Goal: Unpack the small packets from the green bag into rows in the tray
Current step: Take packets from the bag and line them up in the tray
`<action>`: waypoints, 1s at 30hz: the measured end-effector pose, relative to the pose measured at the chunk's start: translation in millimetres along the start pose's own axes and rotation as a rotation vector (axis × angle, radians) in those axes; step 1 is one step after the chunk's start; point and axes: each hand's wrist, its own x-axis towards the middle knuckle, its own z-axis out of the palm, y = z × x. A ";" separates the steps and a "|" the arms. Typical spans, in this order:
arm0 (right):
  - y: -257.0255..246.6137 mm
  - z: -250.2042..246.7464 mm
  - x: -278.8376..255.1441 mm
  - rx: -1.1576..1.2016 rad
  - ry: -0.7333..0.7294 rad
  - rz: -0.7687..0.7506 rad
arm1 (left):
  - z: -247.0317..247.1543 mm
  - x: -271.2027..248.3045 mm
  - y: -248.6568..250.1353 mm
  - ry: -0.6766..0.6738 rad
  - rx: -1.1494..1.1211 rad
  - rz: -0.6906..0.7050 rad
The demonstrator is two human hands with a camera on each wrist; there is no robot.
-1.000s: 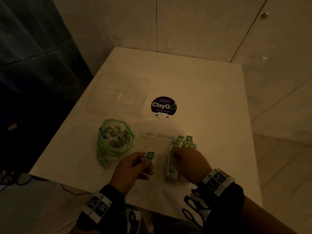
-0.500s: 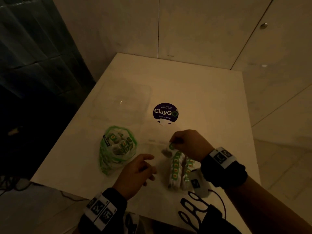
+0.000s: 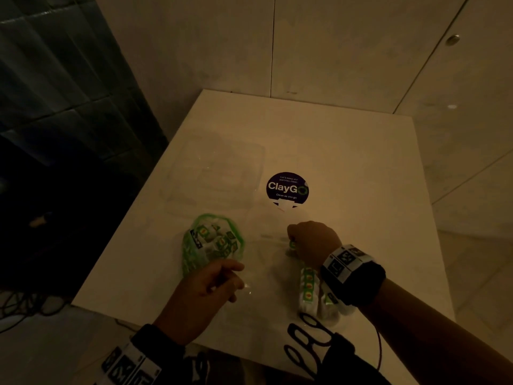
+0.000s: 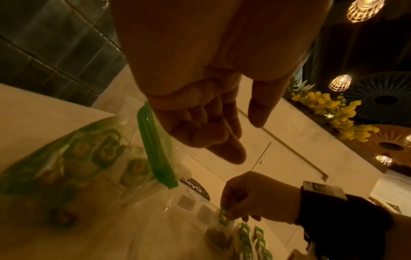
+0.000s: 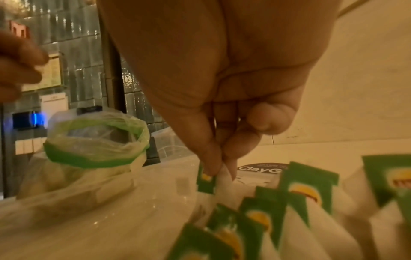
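Green-tagged small packets point(image 3: 308, 284) stand in two rows in a clear tray point(image 3: 261, 273) near the front edge of the tabletop point(image 3: 347, 168), toward its right side. One more packet point(image 5: 205, 179) sits at the far end of the rows, and the right hand point(image 3: 313, 243) pinches its tag between thumb and fingertips point(image 5: 211, 161). To the left, just beside the tray, the green bag point(image 3: 212, 241) lies with its green-rimmed mouth open; more packets show through its clear plastic. The left hand point(image 3: 205, 290) hovers at the bag's near side with fingers loosely curled, holding nothing; the left wrist view shows its palm bare. Beyond the bag, toward the left edge, lies a second clear plastic container point(image 3: 213, 173), its contents too faint to tell. A round dark sticker point(image 3: 287, 188) reading "ClayGo" is stuck near the tabletop's middle. The surface is pale and smooth under dim, warm light. Pale cabinet panels point(image 3: 347, 51) rise behind the far edge, and dark tiles point(image 3: 55, 79) cover the wall on the left.
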 end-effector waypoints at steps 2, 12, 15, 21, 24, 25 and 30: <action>0.3 1.0 2.2 -0.011 -0.001 -0.010 | -7.2 -0.6 3.3 0.064 0.021 0.068; 3.3 -7.4 7.2 0.046 0.053 0.074 | -52.1 34.4 -2.8 0.419 0.525 0.328; -8.1 -20.6 8.3 0.134 0.139 0.055 | -53.2 50.7 -8.2 0.353 0.578 0.217; -88.5 -40.3 19.0 0.423 0.077 -0.281 | -48.8 60.8 -6.2 0.218 0.736 0.045; -131.6 -30.6 37.6 0.286 -0.069 -0.435 | -54.2 60.1 -4.4 0.238 0.700 0.052; -143.1 -27.1 42.5 0.239 -0.097 -0.478 | -56.5 58.9 -4.5 0.239 0.684 0.055; -172.0 -9.3 63.5 0.025 -0.073 -0.519 | -69.0 53.2 -10.8 0.277 0.643 0.105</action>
